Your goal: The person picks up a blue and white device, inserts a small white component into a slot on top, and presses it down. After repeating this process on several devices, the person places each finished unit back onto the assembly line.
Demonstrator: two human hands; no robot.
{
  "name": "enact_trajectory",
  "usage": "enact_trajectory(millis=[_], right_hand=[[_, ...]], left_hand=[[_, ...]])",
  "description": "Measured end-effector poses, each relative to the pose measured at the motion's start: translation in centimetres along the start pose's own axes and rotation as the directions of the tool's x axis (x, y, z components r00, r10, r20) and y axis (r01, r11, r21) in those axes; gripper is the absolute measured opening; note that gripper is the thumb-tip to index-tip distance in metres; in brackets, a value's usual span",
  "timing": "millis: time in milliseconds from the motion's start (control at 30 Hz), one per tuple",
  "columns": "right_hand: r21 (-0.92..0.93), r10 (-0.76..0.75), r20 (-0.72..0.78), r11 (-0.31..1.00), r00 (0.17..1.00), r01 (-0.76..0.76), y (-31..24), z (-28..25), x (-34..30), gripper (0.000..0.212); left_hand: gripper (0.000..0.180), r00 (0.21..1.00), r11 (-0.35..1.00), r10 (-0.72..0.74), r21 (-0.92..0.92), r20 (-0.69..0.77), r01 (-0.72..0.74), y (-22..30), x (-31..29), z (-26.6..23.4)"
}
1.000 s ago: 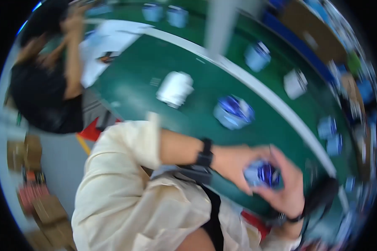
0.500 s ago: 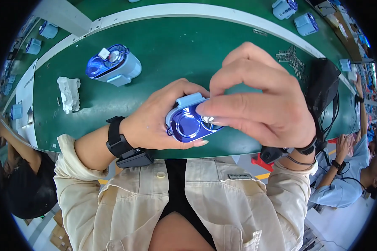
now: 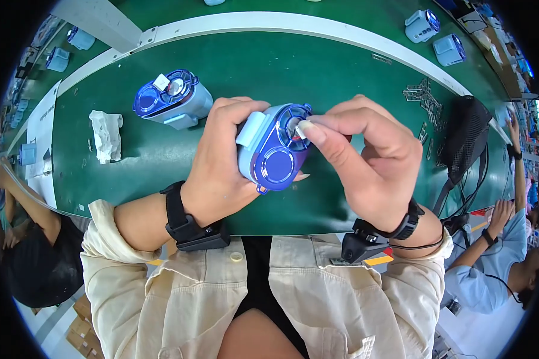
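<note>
My left hand (image 3: pixel 218 158) is wrapped round a light-blue plastic device with a glossy dark-blue face (image 3: pixel 278 164), gripping it by its side above the near half of the table. The face carries a round ring at the near end and a spoked round opening at the far end. Over that opening, my right hand (image 3: pixel 374 155) pinches a small white piece (image 3: pixel 300 130) between thumb and forefinger. Whether the piece touches the device I cannot tell. A second device of the same kind (image 3: pixel 173 99) stands to the left, with a white square piece (image 3: pixel 161 82) on its top.
Crumpled white paper (image 3: pixel 106 137) lies at the left of the green table (image 3: pixel 269 66). Small metal parts (image 3: pixel 424 99) and a black mesh pouch with cords (image 3: pixel 466 134) are at the right. Behind a white rail (image 3: pixel 281 21) stand more devices (image 3: pixel 422 26). Other people sit at both sides.
The device in my left hand has turned, so its spoked opening now points away from me and shows more. My right hand has swung lower and drawn back slightly, keeping its pinch.
</note>
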State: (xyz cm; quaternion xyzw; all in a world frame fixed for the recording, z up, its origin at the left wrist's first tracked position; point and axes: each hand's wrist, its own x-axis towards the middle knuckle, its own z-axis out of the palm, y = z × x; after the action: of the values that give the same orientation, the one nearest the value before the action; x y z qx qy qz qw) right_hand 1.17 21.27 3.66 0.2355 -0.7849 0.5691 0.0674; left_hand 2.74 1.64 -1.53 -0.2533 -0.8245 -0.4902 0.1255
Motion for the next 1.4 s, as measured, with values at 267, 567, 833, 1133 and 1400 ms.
enact_trajectory(millis=[267,567,833,1133,1400], right_hand=[[-0.122,-0.196,0.055,0.972,0.979,0.202,0.7,-0.7,0.7,0.013],[-0.467,-0.444,0.114,0.766,0.889,0.443,0.2,-0.1,0.2,0.021],[-0.569,-0.398,0.068,0.738,0.915,0.363,-0.3,0.7,-0.7,0.022],[-0.496,-0.374,0.183,0.763,0.909,0.414,1.2,-0.5,0.4,0.023],[-0.495,-0.541,0.181,0.671,0.822,0.551,2.6,-0.4,0.5,0.026]], left_hand=[[0.078,0.997,0.998,0.059,0.004,-0.054,-0.059,-0.1,0.3,0.3],[0.074,0.994,0.989,0.099,0.111,-0.04,-0.094,-0.6,0.0,0.4],[0.069,0.996,0.979,0.074,0.196,-0.042,-0.064,-0.4,-0.1,0.4],[0.078,0.999,0.998,-0.035,0.056,0.032,0.033,-1.1,-0.3,0.6],[0.079,1.0,0.998,0.003,0.061,-0.02,-0.002,-1.4,-0.3,1.0]])
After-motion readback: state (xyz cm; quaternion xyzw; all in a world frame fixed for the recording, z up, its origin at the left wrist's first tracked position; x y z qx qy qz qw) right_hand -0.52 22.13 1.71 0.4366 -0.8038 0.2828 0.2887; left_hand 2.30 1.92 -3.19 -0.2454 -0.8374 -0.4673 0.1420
